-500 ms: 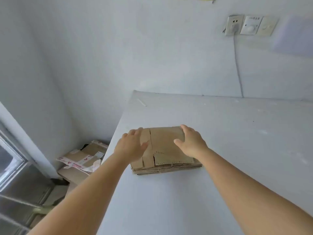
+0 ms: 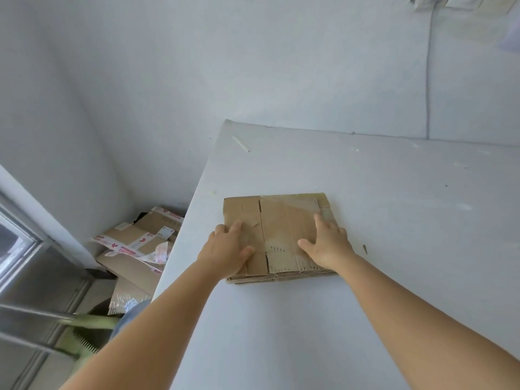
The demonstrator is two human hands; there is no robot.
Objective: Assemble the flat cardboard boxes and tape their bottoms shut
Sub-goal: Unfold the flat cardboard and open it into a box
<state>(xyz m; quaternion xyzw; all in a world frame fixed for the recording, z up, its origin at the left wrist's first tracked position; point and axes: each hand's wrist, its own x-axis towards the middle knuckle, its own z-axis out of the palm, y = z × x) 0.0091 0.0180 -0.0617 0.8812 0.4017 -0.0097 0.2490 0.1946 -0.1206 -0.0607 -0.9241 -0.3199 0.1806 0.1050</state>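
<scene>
A stack of flat brown cardboard boxes [image 2: 281, 218] lies on the white table [image 2: 394, 220] near its left edge. Old clear tape shines on the top sheet. My left hand [image 2: 228, 249] rests on the stack's near left corner, fingers spread over the top and its left edge. My right hand [image 2: 326, 243] lies flat on the near right part, fingers straight and pointing away from me. Neither hand grips anything that I can see.
A small white strip [image 2: 241, 144] lies near the table's far left corner. Used cardboard boxes with red-printed tape [image 2: 135, 243] are piled on the floor left of the table. A green object [image 2: 84, 333] and a metal frame [image 2: 25, 277] stand at the lower left. A wall runs behind the table.
Both hands have slid from the far part of the stack back toward its near edge. The camera has tilted down and to the left.
</scene>
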